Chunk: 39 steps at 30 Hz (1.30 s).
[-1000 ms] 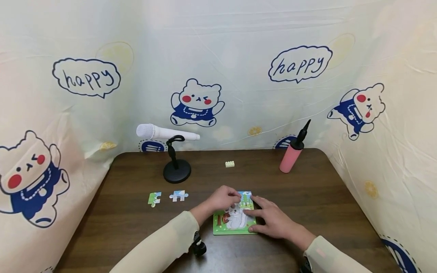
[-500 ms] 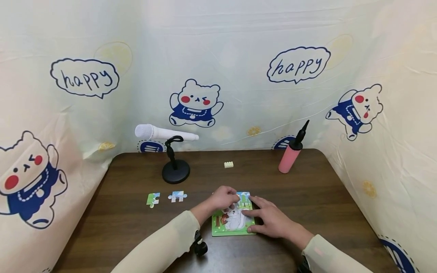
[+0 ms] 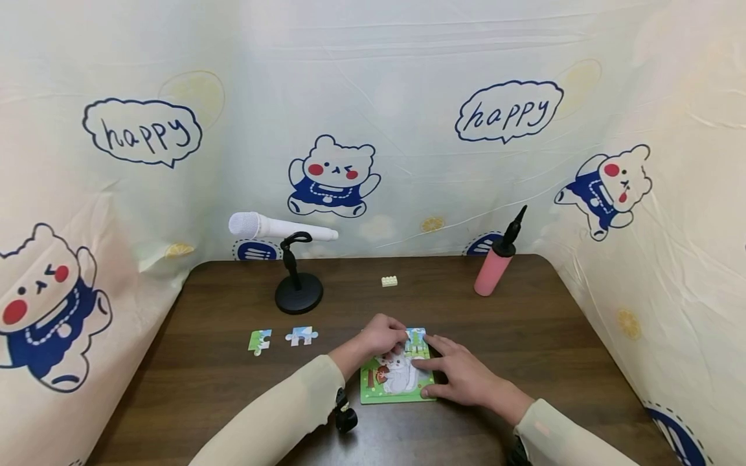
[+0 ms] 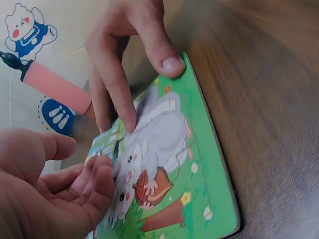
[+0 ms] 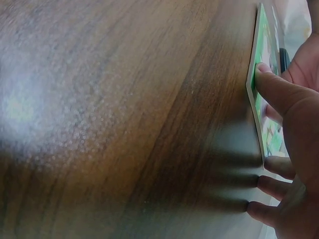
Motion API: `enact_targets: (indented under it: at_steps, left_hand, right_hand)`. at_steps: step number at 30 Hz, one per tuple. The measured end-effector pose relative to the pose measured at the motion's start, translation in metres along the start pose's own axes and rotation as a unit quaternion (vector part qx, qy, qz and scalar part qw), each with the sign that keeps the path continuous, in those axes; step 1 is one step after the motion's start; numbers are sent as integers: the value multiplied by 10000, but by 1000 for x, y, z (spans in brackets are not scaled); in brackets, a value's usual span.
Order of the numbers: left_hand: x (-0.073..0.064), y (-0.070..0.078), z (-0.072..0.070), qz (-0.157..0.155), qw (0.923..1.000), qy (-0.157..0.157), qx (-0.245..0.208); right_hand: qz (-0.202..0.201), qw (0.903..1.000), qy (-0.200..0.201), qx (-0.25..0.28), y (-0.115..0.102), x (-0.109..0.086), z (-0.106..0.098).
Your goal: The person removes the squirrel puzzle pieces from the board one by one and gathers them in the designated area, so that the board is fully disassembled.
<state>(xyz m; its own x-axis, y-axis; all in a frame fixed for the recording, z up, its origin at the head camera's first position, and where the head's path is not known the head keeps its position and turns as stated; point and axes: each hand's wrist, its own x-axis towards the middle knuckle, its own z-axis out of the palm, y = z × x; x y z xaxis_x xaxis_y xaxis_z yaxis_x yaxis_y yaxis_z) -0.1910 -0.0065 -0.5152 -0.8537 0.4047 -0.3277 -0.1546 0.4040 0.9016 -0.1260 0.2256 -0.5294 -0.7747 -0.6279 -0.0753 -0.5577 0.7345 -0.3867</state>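
Note:
A jigsaw puzzle board (image 3: 399,383) with a green border lies flat on the table, showing a grey-white squirrel holding an acorn. My left hand (image 3: 383,335) is over its upper left part. In the left wrist view the left fingers (image 4: 102,181) are bent with their tips at the picture, and the thumb stands apart from them. What lies beneath those fingertips is hidden. My right hand (image 3: 463,375) is spread over the right edge; its thumb (image 5: 266,74) presses the green border, and another fingertip touches the squirrel picture.
Two loose puzzle pieces, one green (image 3: 259,342) and one blue (image 3: 302,335), lie left of the board. Farther back are a white microphone (image 3: 282,226) on a black stand (image 3: 298,294), a cream toy brick (image 3: 389,281) and a pink hand pump (image 3: 492,272). A printed curtain (image 3: 408,77) surrounds the table.
The left hand shifts only slightly at the board's upper left. My right hand keeps its place on the right edge. The whole head view drifts a little to the left.

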Motion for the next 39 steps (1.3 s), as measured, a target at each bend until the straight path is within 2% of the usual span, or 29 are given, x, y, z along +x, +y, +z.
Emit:
enact_targets:
  at_steps: [3, 7, 12, 16, 22, 27, 34, 39]
  left_hand:
    - [1, 0, -3, 186, 9994, 144, 272]
    - [3, 0, -4, 247, 9983, 290, 431]
    - [6, -3, -4, 311, 9985, 371, 269]
    - [4, -2, -12, 321, 9988, 369, 40]
    - [-3, 2, -37, 420, 9980, 366, -289]
    - [-13, 2, -65, 301, 9977, 518, -324]
    - [-28, -8, -104, -36, 9943, 1039, 223]
    - [-33, -24, -121, -417, 9898, 1227, 583]
  right_hand:
    - [16, 10000, -71, 36, -1, 1, 0]
    - [5, 9999, -108, 65, -3, 1, 1]
    - [-51, 9999, -89, -3, -4, 1, 3]
    - [10, 9999, -157, 2, -5, 1, 3]
    - [78, 9997, -218, 41, -5, 2, 0]
    - [120, 9996, -249, 57, -4, 1, -1]
    - [197, 9995, -226, 63, -5, -1, -2]
    - [201, 9995, -258, 12, -3, 0, -1]
